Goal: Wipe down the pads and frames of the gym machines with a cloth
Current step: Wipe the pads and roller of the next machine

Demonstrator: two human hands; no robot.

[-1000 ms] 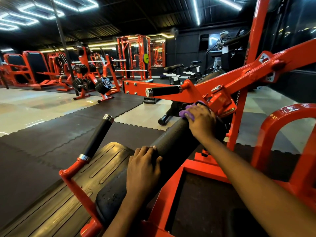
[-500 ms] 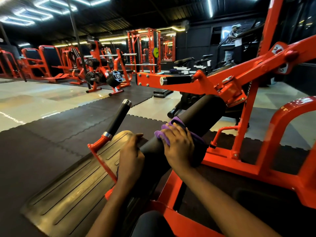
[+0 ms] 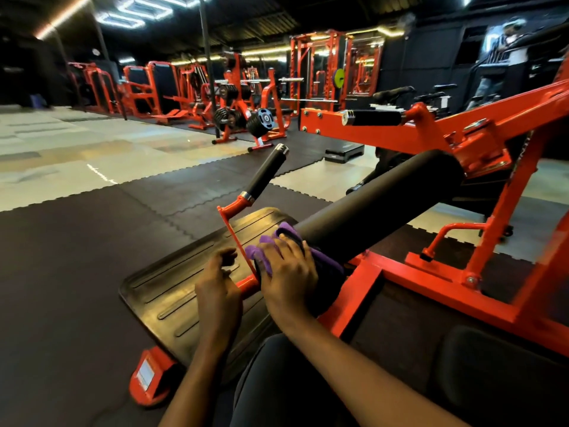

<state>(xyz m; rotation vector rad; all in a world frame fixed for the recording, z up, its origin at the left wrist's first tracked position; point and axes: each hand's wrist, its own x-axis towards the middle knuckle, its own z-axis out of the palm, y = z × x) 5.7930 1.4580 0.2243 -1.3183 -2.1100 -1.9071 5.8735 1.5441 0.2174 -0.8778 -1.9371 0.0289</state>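
Right hand (image 3: 288, 271) wraps cloth (image 3: 266, 252) round near end of roller pad (image 3: 378, 201), fingers curled over it. Left hand (image 3: 218, 288) loosely curled, empty, over footplate (image 3: 172, 282). We want a tight wrap, a full turn under the pad, then the frame (image 3: 431, 272).

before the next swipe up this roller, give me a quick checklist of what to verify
1. Grip: right hand holds the purple cloth against the black cylindrical foam roller pad: ok.
2. Start point: cloth sits at the pad's near end, with the pad's length bare ahead: ok.
3. Free hand: left hand holds nothing, beside the orange frame bar: ok.
4. Path: black-gripped orange handle stands to the side of the pad: ok.
5. Pad's underside wiped: cannot tell.
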